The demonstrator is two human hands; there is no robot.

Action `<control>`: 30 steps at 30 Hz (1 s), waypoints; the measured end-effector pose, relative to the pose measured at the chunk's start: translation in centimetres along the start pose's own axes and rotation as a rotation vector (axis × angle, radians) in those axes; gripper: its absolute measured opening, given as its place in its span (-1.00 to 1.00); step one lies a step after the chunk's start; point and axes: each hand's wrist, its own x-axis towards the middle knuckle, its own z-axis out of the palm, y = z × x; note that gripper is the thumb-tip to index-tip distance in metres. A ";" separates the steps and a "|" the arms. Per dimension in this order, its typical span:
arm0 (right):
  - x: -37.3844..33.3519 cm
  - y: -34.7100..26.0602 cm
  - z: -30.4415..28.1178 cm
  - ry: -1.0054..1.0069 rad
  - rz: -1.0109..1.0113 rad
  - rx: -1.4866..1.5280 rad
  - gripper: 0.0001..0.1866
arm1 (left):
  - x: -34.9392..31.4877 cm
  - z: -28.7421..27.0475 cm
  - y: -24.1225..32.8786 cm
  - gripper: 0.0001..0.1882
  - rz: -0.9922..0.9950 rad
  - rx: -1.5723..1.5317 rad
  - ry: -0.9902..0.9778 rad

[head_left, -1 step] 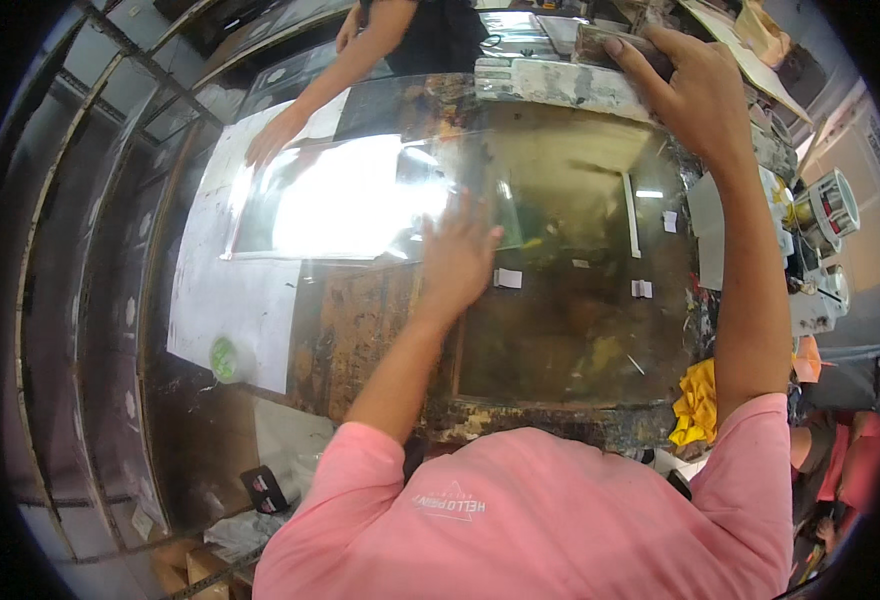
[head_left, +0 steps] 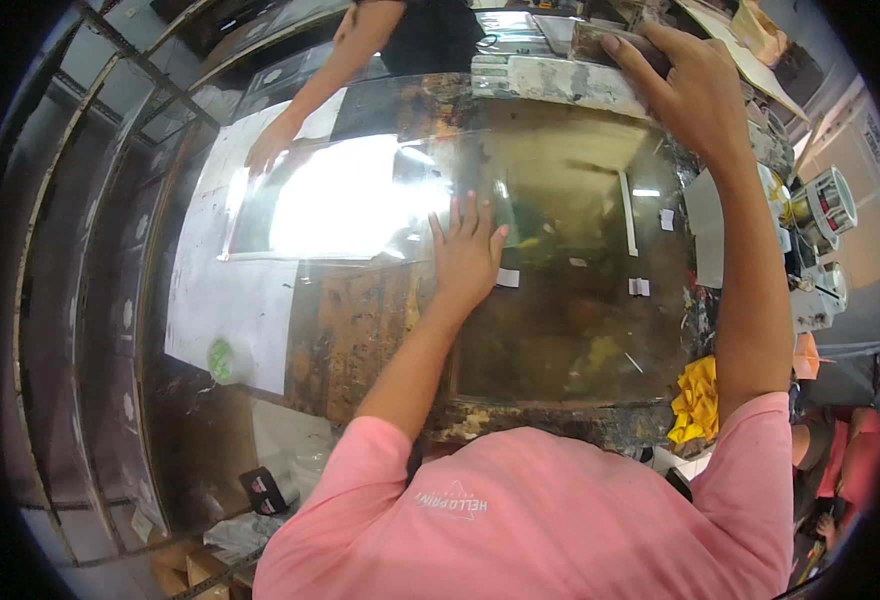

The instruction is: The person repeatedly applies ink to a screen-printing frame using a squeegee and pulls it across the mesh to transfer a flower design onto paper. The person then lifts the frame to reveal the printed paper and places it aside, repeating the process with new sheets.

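Observation:
My left hand (head_left: 468, 258) lies with spread fingers at the right end of a clear, shiny sheet (head_left: 335, 210). Strong glare covers much of that sheet. At the far right, my right hand (head_left: 698, 88) has its fingers wrapped round a dark wooden block (head_left: 620, 50). That block is above a pale, paint-spattered bar (head_left: 560, 83). To the right of my left hand is a glossy brownish panel (head_left: 560, 340) with small white tabs (head_left: 639, 287) on it. Across the table, a co-worker's hand (head_left: 275, 143) rests near the sheet's left end.
White paper (head_left: 225, 310) lies under the sheet's left part, with a green-topped round container (head_left: 222, 360) on it. A yellow cloth (head_left: 695, 400) sits at the near right corner. Cans (head_left: 825, 208) stand on the right. A metal rack (head_left: 80, 300) fills the left side.
My left hand has shifted slightly right, and its fingers, blurred before, are now sharp and spread. My right hand keeps hold of the wooden block.

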 end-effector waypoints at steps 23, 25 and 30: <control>0.2 0.1 -0.4 0.112 -0.061 0.033 -0.28 | 3.1 1.6 8.0 0.19 0.328 0.019 0.026; -0.2 0.5 -0.2 0.099 -0.074 0.001 -0.26 | 2.3 3.9 10.2 0.40 0.373 0.020 -0.049; 1.9 1.8 0.5 0.059 -0.074 0.049 -0.27 | 3.8 6.1 16.0 0.47 0.431 -0.034 -0.085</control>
